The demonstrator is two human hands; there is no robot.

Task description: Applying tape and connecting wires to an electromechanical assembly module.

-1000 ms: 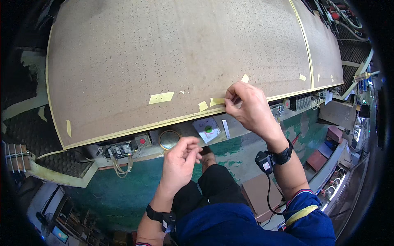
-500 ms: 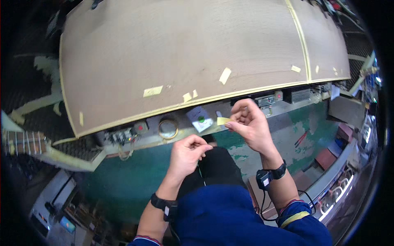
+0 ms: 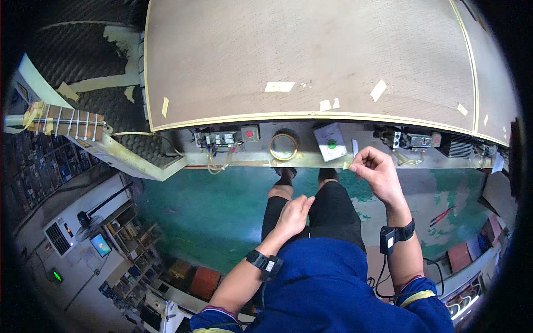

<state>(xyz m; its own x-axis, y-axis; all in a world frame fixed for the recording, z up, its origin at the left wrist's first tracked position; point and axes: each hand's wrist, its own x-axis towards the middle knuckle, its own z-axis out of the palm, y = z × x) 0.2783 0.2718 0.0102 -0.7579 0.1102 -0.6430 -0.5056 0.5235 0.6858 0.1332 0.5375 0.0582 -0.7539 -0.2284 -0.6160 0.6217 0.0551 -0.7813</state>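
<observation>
Between the thumb and fingers of my right hand point(image 3: 378, 174) is a small piece of yellow tape point(image 3: 347, 165), held over the ledge's near edge. My left hand point(image 3: 294, 216) hovers above my lap with its fingers drawn together; whatever it may hold is hidden. Beyond my hands lies a large brown panel point(image 3: 311, 50) edged with pale tape, several tape scraps point(image 3: 279, 86) stuck to its surface. On the ledge point(image 3: 255, 158) below it sit a yellowish ring like a tape roll point(image 3: 272, 147) and a whitish square packet point(image 3: 330, 139) with a green spot.
Control units with red buttons point(image 3: 250, 134) and cables line the ledge. A slanted frame with a ribbed piece point(image 3: 72, 122) stands left. Red-handled pliers or a similar tool point(image 3: 442, 216) lie on the green floor point(image 3: 194, 216). Shelves point(image 3: 125, 238) and a fan point(image 3: 86, 219) are at lower left.
The view has swung, so the panel and ledge appear shifted right. My left hand has turned and drawn back toward my lap. My right hand still pinches the tape.
</observation>
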